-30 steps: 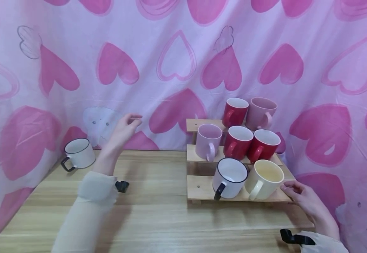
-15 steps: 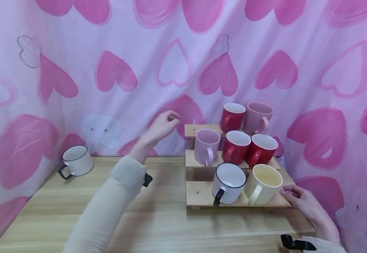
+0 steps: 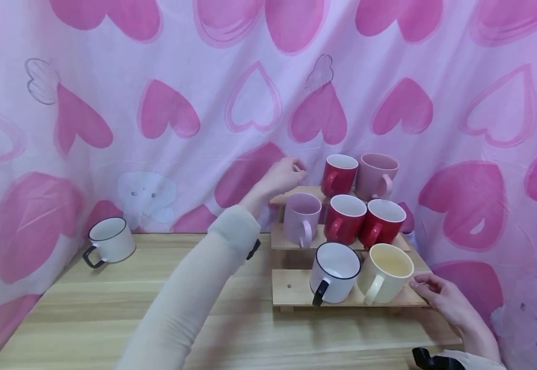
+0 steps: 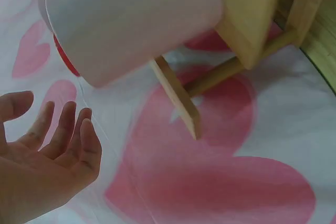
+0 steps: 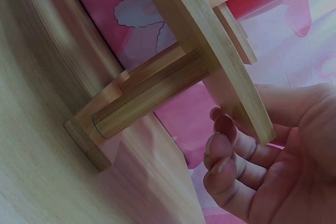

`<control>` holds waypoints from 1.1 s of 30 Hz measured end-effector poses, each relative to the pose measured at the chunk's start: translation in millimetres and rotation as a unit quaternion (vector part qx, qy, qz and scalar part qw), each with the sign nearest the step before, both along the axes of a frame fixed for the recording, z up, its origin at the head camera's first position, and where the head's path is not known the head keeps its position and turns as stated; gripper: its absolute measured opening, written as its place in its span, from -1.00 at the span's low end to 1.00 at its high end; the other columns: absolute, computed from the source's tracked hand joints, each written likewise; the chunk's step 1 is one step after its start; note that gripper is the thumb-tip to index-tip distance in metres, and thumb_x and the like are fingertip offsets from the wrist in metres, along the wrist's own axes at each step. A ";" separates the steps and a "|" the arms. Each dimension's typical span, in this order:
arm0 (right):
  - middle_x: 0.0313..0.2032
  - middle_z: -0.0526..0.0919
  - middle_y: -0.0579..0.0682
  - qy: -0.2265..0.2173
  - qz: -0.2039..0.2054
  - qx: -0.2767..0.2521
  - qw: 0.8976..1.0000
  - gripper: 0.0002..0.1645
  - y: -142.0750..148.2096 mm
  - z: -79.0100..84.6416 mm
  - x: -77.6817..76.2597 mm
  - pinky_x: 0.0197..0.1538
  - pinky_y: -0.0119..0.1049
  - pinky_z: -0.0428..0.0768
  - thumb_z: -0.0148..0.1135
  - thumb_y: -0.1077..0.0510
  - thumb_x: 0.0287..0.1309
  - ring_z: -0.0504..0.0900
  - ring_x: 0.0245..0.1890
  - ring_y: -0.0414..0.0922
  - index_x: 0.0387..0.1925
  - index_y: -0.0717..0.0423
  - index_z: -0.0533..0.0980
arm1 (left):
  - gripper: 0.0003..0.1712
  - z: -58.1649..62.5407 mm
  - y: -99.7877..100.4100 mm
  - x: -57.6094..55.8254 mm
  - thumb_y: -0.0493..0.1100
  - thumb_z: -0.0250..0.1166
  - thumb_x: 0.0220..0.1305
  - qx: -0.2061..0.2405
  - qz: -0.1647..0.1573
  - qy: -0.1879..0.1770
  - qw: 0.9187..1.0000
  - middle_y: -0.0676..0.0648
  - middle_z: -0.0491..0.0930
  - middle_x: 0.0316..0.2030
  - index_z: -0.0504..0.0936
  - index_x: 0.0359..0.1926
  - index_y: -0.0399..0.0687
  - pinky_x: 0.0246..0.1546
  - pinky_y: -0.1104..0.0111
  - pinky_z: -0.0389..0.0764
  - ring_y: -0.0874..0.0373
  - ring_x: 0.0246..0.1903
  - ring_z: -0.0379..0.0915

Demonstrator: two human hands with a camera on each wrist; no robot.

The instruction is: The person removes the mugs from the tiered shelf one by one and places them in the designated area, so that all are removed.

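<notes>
My left hand [image 3: 283, 176] is raised over the left end of the rack's top tier, just left of a red mug [image 3: 339, 176]. In the left wrist view its fingers [image 4: 65, 129] are loosely bent and hold nothing, below a pale pink mug [image 4: 136, 24]. My right hand [image 3: 444, 295] grips the right end of the wooden three-tier rack's [image 3: 296, 288] front board; in the right wrist view the curled fingers [image 5: 231, 182] lie below the board end [image 5: 257, 114]. Beside it stands a cream mug [image 3: 388, 272], with a black-rimmed white mug [image 3: 335, 272] to its left.
Two red mugs [image 3: 344, 218] and the pale pink mug [image 3: 301, 220] fill the middle tier. A dusty pink mug [image 3: 375, 176] stands on top. Another black-rimmed white mug [image 3: 111, 240] is on the table [image 3: 88, 318] at far left. A heart-print curtain [image 3: 180, 41] hangs behind.
My left hand has moved right from above the table's left part to the rack's top tier. The right hand stays at the front board's end. The mugs keep their places.
</notes>
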State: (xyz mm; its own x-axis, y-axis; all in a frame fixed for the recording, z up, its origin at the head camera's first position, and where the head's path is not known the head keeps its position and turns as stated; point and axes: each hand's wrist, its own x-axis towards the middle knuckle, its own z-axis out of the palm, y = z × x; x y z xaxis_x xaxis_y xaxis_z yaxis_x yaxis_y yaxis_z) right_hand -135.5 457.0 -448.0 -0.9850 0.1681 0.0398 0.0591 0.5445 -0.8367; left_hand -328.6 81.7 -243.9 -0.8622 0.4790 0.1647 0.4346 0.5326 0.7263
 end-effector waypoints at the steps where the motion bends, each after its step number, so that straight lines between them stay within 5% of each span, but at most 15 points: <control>1: -0.47 0.41 -0.13 0.002 0.004 0.000 1.000 -0.61 0.0 -0.2 -0.6 -0.45 -0.33 0.49 0.17 0.12 0.37 0.39 -0.45 -0.27 -0.05 0.44 0.45 | -0.69 1.8 3.8 0.4 -0.06 0.14 0.40 -0.004 -0.002 -0.004 1.000 -0.05 0.57 -0.05 0.52 0.07 -0.09 0.01 0.27 0.50 0.09 -0.02 0.47; 15: -0.47 0.42 -0.12 0.004 0.003 -0.010 1.000 -0.64 -5.4 1.8 -3.8 -0.44 -0.33 0.50 0.17 0.15 0.36 0.39 -0.45 -0.27 -0.05 0.43 0.46 | -0.78 11.3 40.7 -3.7 -0.18 0.23 0.28 -0.037 -0.026 -0.049 0.998 -0.07 0.45 -0.53 0.65 -0.21 -0.28 -0.28 0.33 0.48 0.07 -0.38 0.44; 23: -0.47 0.41 -0.13 0.001 0.003 -0.011 1.000 -0.62 -3.6 2.0 0.8 -0.43 -0.33 0.50 0.17 0.11 0.38 0.39 -0.43 -0.27 -0.04 0.41 0.46 | -0.80 14.2 65.8 -11.5 -0.20 0.19 0.26 -0.089 -0.021 -0.033 0.995 -0.08 0.52 -0.43 0.64 -0.22 -0.27 -0.46 0.41 0.35 0.13 -0.47 0.33; 29: -0.42 0.44 -0.11 0.005 0.000 -0.006 1.000 -0.62 -5.8 -0.5 4.0 -0.40 -0.35 0.48 0.17 0.10 0.37 0.39 -0.39 -0.28 -0.03 0.39 0.48 | -0.92 9.4 78.6 -8.4 -0.21 0.27 0.23 -0.093 0.021 -0.025 0.995 -0.02 0.49 -0.51 0.60 -0.33 -0.16 -0.51 0.40 0.39 0.12 -0.51 0.34; 33: -0.36 0.50 -0.09 0.009 -0.005 -0.003 1.000 -0.63 -8.7 -2.3 4.4 -0.38 -0.37 0.47 0.17 0.10 0.37 0.39 -0.35 -0.30 -0.02 0.38 0.50 | -0.90 8.3 81.4 -10.0 -0.25 0.26 0.26 -0.104 0.023 -0.046 0.993 -0.12 0.64 -0.35 0.62 -0.27 -0.21 -0.44 0.39 0.52 0.05 -0.41 0.49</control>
State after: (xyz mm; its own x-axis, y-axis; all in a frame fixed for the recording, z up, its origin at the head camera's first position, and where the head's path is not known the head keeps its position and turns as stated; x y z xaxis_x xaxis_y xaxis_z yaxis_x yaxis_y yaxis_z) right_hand -131.1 448.3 -450.4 -0.9824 0.1782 0.0564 0.0495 0.5389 -0.8409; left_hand -338.6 163.1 -235.6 -0.8908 0.4542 -0.0150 0.3429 0.6934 0.6338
